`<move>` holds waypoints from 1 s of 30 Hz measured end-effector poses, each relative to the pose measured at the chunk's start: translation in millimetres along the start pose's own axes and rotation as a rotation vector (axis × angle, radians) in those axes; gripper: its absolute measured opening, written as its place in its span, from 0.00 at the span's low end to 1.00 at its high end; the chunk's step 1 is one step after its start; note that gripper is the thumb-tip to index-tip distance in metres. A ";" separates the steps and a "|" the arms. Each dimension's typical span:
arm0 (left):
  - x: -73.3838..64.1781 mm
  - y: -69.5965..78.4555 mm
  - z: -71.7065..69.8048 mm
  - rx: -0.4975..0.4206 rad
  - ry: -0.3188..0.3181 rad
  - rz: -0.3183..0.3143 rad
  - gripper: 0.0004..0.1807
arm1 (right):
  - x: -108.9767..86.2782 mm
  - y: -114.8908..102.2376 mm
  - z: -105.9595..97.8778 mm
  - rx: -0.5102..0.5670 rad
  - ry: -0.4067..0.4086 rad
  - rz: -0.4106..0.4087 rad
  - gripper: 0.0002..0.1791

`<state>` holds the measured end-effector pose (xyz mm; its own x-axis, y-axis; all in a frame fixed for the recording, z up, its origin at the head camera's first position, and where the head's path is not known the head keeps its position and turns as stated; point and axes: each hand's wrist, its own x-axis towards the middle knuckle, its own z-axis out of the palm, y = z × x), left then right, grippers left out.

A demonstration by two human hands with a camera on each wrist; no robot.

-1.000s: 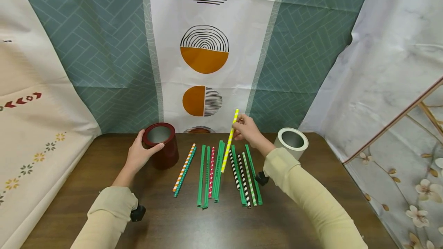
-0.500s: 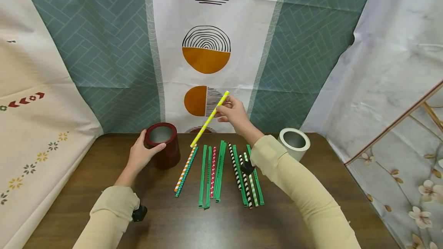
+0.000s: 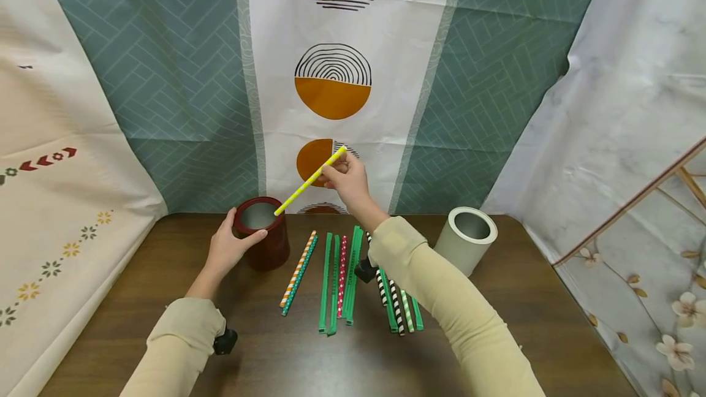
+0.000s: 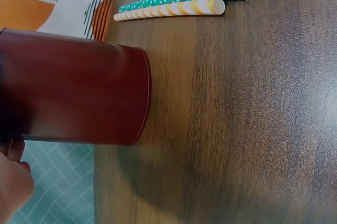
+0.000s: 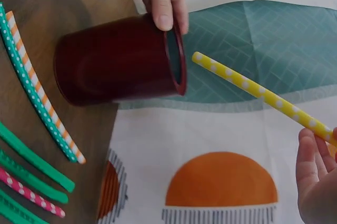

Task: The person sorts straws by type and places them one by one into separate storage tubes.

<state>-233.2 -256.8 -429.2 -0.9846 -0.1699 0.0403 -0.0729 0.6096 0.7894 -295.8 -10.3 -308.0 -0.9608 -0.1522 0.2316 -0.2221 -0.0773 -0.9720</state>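
Yellow dotted straw, pinched between finger and thumb of the right hand, slants toward the dark red can, its tip near the mouth, not yet inside. The left hand grips the can's rim. Other straws lie on the wooden table.

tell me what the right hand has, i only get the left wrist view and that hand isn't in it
Observer: The right hand pinches a yellow straw with white dots.
Operator: ok and where's the free end of it, in a can or not
Observer: Not in one: the right wrist view shows that end outside the mouth of the dark red can, with a gap between.
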 end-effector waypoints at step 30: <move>0.1 0.6 0.9 0.001 0.005 -0.017 0.58 | -14.4 61.2 59.5 -0.222 -0.081 -0.013 0.08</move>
<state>-233.5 -255.7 -429.3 -0.9824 -0.1841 0.0305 -0.0894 0.6077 0.7891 -285.7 -71.5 -368.4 -0.9432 -0.2319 0.2378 -0.2738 0.1378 -0.9519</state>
